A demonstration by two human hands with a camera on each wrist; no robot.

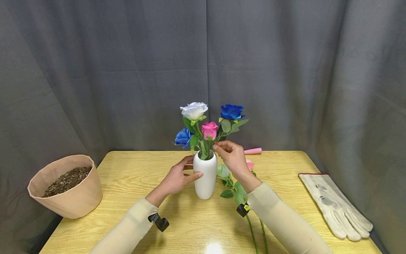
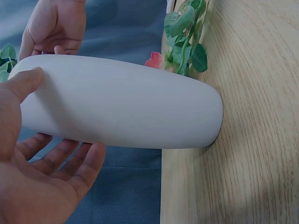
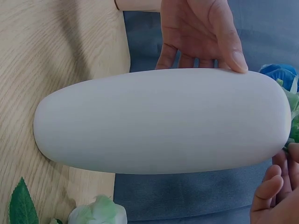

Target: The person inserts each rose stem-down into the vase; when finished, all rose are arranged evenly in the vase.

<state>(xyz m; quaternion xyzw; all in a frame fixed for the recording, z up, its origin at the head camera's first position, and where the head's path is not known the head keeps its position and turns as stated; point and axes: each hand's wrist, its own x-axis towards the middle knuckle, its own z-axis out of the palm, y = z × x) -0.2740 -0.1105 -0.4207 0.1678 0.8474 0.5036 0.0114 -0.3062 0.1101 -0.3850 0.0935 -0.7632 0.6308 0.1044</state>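
Vase [image 1: 205, 178] hides stem ends; right hand [image 1: 231, 157] covers the lying flowers [image 1: 236, 187].

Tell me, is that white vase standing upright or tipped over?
Upright. The vase stands on its base on the table, roses rising from its mouth, while the left hand steadies its side.
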